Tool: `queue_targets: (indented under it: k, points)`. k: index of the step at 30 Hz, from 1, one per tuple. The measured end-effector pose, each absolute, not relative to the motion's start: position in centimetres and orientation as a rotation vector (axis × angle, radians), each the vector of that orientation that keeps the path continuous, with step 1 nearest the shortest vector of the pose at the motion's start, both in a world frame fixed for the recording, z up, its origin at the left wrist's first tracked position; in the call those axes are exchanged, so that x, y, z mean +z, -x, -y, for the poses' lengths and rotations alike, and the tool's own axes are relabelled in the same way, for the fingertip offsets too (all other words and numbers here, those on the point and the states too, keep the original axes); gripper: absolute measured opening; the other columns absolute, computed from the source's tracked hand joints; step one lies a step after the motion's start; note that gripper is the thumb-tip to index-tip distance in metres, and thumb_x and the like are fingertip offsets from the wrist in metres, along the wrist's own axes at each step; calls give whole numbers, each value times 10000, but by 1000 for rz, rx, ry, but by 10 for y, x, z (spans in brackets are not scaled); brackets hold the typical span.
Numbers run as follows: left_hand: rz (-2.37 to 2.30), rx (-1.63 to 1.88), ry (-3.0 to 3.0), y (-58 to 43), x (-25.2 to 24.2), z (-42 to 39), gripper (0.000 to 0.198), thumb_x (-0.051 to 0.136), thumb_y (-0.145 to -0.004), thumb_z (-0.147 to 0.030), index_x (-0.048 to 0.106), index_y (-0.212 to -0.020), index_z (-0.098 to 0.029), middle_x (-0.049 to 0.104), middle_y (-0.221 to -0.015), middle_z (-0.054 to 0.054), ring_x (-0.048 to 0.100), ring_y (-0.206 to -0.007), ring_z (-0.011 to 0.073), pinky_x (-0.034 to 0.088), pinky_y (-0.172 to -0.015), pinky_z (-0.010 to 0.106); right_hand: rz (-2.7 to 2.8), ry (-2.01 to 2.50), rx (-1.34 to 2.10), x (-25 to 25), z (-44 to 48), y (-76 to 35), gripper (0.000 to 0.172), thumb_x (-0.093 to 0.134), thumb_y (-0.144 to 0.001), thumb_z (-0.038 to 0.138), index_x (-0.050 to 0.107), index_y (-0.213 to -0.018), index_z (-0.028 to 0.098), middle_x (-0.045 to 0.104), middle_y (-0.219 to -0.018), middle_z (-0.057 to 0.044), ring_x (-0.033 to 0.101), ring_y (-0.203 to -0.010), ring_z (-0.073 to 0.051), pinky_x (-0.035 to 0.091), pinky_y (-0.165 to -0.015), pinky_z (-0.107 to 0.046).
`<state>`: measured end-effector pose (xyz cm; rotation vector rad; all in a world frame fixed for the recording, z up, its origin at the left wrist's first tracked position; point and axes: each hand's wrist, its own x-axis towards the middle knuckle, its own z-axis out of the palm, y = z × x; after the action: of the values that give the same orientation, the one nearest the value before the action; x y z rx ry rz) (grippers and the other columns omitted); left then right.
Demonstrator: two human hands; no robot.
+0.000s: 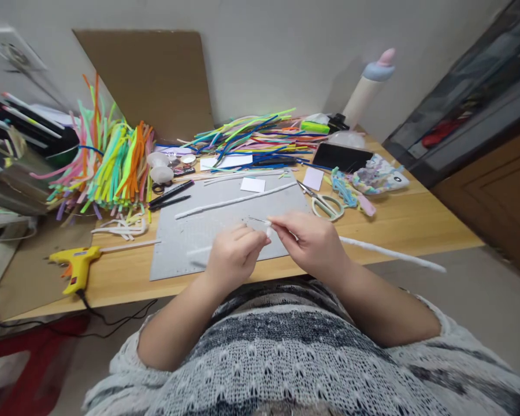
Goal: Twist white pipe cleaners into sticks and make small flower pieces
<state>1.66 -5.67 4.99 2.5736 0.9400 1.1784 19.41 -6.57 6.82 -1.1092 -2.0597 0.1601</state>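
My left hand [236,254] is closed, pinching a white fuzzy pipe cleaner [198,252] whose length sticks out to its left above the grey mat [169,254]. Close beside it, my right hand [314,242] is closed in a pinch too. From behind that hand another white pipe cleaner length [394,254] runs out to the right past the table edge. Between the fingertips shows a small white tuft, and a thin bare wire [257,219] points left from the right fingertips. Fingers hide whether the two lengths join. A separate white pipe cleaner [234,201] lies across the mat.
On the left are a yellow glue gun [75,266] and a bundle of coloured pipe cleaners [117,167]. Black pens [171,195] lie by the mat. Scissors [327,207], a dark phone [342,157] and loose pipe cleaners [251,136] are behind and right.
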Motion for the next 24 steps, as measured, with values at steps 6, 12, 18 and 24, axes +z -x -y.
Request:
queue_targets:
  k: [6, 12, 18, 24]
  points:
    - [-1033, 964, -3001, 2, 85, 43, 150, 515, -873, -212, 634, -784, -227, 670, -695, -28, 551, -671, 127, 301, -648, 312, 2400, 1106, 245, 76, 67, -197, 194, 457, -876, 181, 649, -896, 160, 668, -799, -41, 592, -738, -133, 406, -636, -247]
    - [-814, 940, -2558, 2, 69, 21, 199, 501, -884, -267, 638, -752, -208, 643, -617, -36, 567, -636, 103, 343, -709, 296, 2191, 901, 511, 83, 72, -197, 162, 495, -862, 217, 641, -898, 156, 669, -774, -24, 576, -681, -92, 424, -615, -217]
    - [-886, 1147, -2344, -17, 36, 43, 192, 471, -893, -266, 626, -818, -179, 669, -714, 13, 584, -634, 109, 412, -613, 247, 1962, 1090, 345, 71, 69, -195, 223, 490, -861, 214, 636, -1021, 162, 676, -828, -51, 595, -712, -120, 451, -639, -248]
    - [-1083, 965, -2806, -7, 58, 48, 170, 477, -887, -216, 623, -803, -190, 654, -674, 5, 560, -637, 130, 334, -609, 283, 2244, 1216, 87, 64, 64, -199, 249, 447, -879, 201, 654, -1013, 166, 673, -820, -55, 595, -735, -150, 409, -636, -263]
